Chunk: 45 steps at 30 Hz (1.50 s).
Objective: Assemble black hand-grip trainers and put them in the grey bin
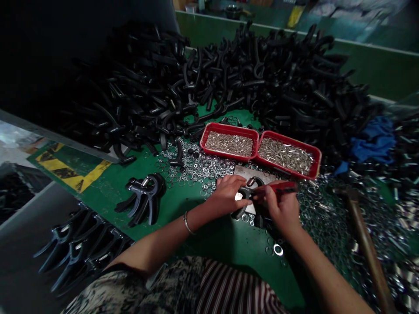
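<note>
The left hand [229, 194] was clenched around a black plastic clamp [240, 213], pressing it against a flat grey metal plate [242, 171] on the green surface [216, 235]. The right hand [283, 209] had its grip closed on a red-handled tool [281, 186], whose tip met the clamp's shiny metal pivot. The tool's working end was too small to identify.

Just beyond the plate stood two shallow red trays [229, 144], side by side and touching, both filled with small bright metal parts. Round silver washers [196, 168] lay scattered around them. A large heap of curved black handles [229, 78] lay behind. Assembled clamps [145, 198] lay to the left, and a wooden-shafted hammer [363, 235] and a crumpled blue cloth [376, 139] to the right.
</note>
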{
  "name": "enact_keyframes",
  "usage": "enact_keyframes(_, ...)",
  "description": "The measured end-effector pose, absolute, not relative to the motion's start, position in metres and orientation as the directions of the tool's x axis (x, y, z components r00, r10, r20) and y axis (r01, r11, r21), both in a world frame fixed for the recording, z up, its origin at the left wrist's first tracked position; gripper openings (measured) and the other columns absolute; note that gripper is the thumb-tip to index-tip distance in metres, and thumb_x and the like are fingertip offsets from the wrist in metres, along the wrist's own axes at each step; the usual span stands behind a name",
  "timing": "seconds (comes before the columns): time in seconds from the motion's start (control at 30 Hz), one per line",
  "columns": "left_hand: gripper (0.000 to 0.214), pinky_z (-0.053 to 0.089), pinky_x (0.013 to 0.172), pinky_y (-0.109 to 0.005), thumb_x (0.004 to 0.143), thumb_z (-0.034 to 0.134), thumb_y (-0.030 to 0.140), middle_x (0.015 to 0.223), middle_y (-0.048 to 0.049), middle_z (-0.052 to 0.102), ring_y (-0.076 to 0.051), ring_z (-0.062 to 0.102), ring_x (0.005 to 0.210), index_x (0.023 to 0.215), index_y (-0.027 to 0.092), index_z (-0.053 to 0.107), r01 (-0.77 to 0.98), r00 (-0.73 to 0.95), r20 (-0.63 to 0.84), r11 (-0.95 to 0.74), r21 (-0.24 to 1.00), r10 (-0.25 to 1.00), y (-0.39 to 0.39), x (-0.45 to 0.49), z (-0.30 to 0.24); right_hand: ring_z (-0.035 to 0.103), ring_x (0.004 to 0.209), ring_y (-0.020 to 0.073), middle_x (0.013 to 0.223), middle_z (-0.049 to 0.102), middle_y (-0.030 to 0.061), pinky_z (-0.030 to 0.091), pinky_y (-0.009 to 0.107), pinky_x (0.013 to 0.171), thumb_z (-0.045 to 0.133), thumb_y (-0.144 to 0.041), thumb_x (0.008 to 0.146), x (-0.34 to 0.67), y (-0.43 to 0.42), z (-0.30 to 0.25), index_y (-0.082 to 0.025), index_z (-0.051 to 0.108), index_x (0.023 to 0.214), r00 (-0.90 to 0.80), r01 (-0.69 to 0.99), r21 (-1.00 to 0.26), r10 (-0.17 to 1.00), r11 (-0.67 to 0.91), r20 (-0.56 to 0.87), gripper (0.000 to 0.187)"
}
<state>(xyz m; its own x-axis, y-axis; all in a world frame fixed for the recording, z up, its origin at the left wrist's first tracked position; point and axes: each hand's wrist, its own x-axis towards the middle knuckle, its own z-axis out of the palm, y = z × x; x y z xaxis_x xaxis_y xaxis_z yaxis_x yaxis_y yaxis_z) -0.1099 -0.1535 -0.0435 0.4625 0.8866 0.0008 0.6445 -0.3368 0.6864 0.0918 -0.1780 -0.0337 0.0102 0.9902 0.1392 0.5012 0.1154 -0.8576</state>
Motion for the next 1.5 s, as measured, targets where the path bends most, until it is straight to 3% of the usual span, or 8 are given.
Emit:
enact_keyframes(0.17, 0.054, 0.034, 0.108, -0.045, 0.08, 0.076, 0.045, 0.139, -0.0056, 0.055, -0.028, 0.046, 0.127, 0.126, 0.025, 0.057, 0.641, 0.49, -0.019, -0.346, 0.686, 0.872, -0.152, -0.111, -0.04, 0.066, 0.069, 0.0264, 0.087, 0.065, 0.012, 0.055, 0.042, 0.063, 0.054, -0.05, 0.091, 0.082, -0.162, -0.022, -0.023, 0.051, 0.097, -0.085, 0.657, -0.73, 0.981, 0.188, 0.177, 0.028)
enact_keyframes(0.37, 0.052, 0.034, 0.108, -0.047, 0.078, 0.075, 0.049, 0.136, -0.0051, 0.055, -0.03, 0.046, 0.125, 0.121, 0.025, 0.06, 0.654, 0.505, -0.064, -0.333, 0.679, 0.86, -0.145, -0.11, -0.042, 0.04, 0.032, 0.0134, 0.057, 0.06, -0.0025, 0.039, 0.03, 0.034, 0.041, -0.058, 0.096, 0.094, -0.134, 0.003, -0.025, 0.047, 0.096, -0.237, 0.179, -0.971, 0.951, -0.158, -0.198, 0.034)
enact_keyframes(0.5, 0.052, 0.033, 0.109, -0.048, 0.077, 0.076, 0.05, 0.137, -0.0051, 0.054, -0.03, 0.045, 0.127, 0.12, 0.025, 0.06, 0.641, 0.522, -0.065, -0.341, 0.688, 0.85, -0.143, -0.112, -0.043, 0.059, 0.045, 0.0171, 0.071, 0.069, 0.0011, 0.051, 0.033, 0.044, 0.045, -0.056, 0.096, 0.115, -0.142, -0.011, -0.026, 0.045, 0.094, -0.046, -0.072, -0.99, 0.992, -0.124, -0.121, 0.03)
enact_keyframes(0.7, 0.053, 0.032, 0.111, -0.048, 0.078, 0.076, 0.051, 0.136, -0.0059, 0.055, -0.03, 0.046, 0.127, 0.119, 0.023, 0.06, 0.645, 0.527, -0.067, -0.347, 0.681, 0.847, -0.144, -0.111, -0.043, 0.062, 0.049, 0.019, 0.072, 0.07, -0.0011, 0.053, 0.034, 0.046, 0.058, -0.06, 0.089, 0.112, -0.157, -0.034, -0.027, 0.041, 0.094, -0.015, -0.03, -0.988, 0.988, -0.155, -0.154, 0.037)
enact_keyframes(0.8, 0.057, 0.032, 0.112, -0.048, 0.082, 0.072, 0.053, 0.141, -0.0081, 0.052, -0.03, 0.044, 0.131, 0.128, 0.022, 0.056, 0.65, 0.544, -0.066, -0.371, 0.663, 0.836, -0.153, -0.112, -0.037, 0.053, 0.04, 0.0161, 0.06, 0.063, -0.0042, 0.042, 0.028, 0.04, 0.054, -0.062, 0.09, 0.124, -0.164, -0.028, -0.026, 0.047, 0.093, 0.018, 0.213, -0.969, 0.992, -0.127, -0.126, 0.037)
enact_keyframes(1.03, 0.038, 0.037, 0.109, -0.043, 0.1, 0.049, 0.044, 0.129, -0.0084, 0.062, -0.026, 0.052, 0.122, 0.131, 0.024, 0.06, 0.661, 0.598, 0.111, -0.567, 0.491, 0.794, -0.107, -0.14, 0.0, 0.068, 0.07, 0.0251, 0.086, 0.074, 0.0077, 0.048, 0.032, 0.061, 0.054, -0.062, 0.089, 0.206, -0.193, -0.019, -0.022, 0.069, 0.099, -0.072, 0.93, -0.368, 0.986, 0.011, -0.153, 0.044)
enact_keyframes(1.27, 0.018, 0.05, 0.092, -0.035, 0.087, 0.061, 0.016, 0.104, -0.0194, 0.072, -0.03, 0.068, 0.104, 0.097, 0.01, 0.075, 0.931, 0.352, -0.101, -0.337, 0.138, 0.931, 0.003, -0.152, 0.011, 0.066, 0.094, 0.0241, 0.103, 0.07, 0.0092, 0.051, 0.036, 0.083, 0.051, -0.034, 0.096, 0.159, -0.13, 0.015, -0.021, 0.07, 0.105, -0.284, 0.86, -0.39, 0.944, 0.328, 0.168, 0.025)
enact_keyframes(1.5, 0.026, 0.052, 0.092, -0.035, 0.093, 0.053, 0.018, 0.117, -0.0202, 0.068, -0.028, 0.068, 0.107, 0.112, 0.011, 0.069, 0.935, 0.343, -0.066, -0.333, 0.123, 0.937, -0.001, -0.145, -0.006, 0.059, 0.096, 0.0238, 0.093, 0.072, 0.0131, 0.039, 0.034, 0.094, 0.053, -0.02, 0.094, 0.053, -0.033, 0.024, -0.013, 0.075, 0.088, -0.493, 0.868, -0.016, 0.866, 0.496, 0.083, 0.024)
